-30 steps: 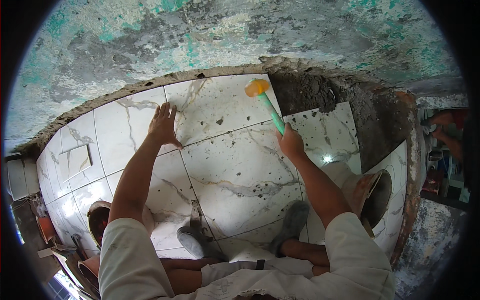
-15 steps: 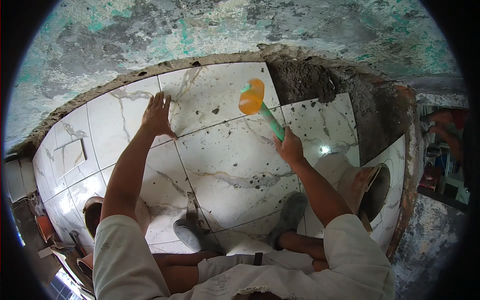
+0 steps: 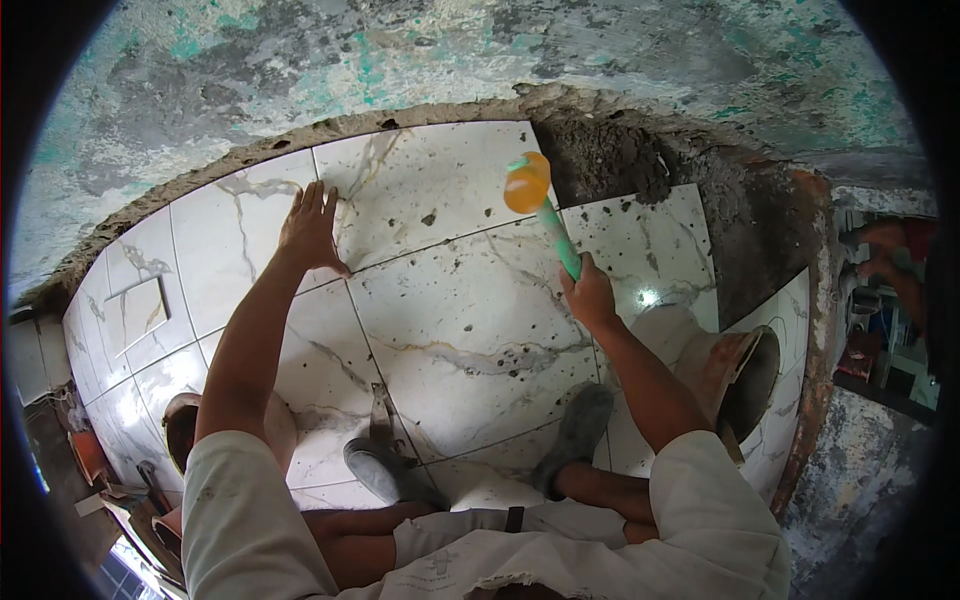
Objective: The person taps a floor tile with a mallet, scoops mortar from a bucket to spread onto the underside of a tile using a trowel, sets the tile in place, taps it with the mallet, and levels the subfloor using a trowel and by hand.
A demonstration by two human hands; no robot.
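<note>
My right hand [image 3: 590,295] grips the green handle of a mallet [image 3: 527,185] with an orange head. The head hovers over or rests on the right end of a white, grey-veined floor tile [image 3: 430,185] beside the wall; I cannot tell which. My left hand [image 3: 312,235] lies with fingers spread across the joint at that tile's left end. Dark crumbs of mortar dot this tile and the large tile [image 3: 470,310] nearer me. Just right of the far tile is a patch of dark, rough mortar [image 3: 605,165].
Buckets stand at my left [image 3: 180,430] and right [image 3: 750,375]. A trowel-like metal tool [image 3: 381,412] lies by my left boot [image 3: 385,470]. A small tile piece [image 3: 137,315] rests at the far left. The worn wall [image 3: 450,55] bounds the far side. Another person's legs [image 3: 885,260] show at right.
The mallet's head has shifted right and slightly up, toward the tile's right end. My right hand has moved a little right. My left hand stays spread at nearly the same spot.
</note>
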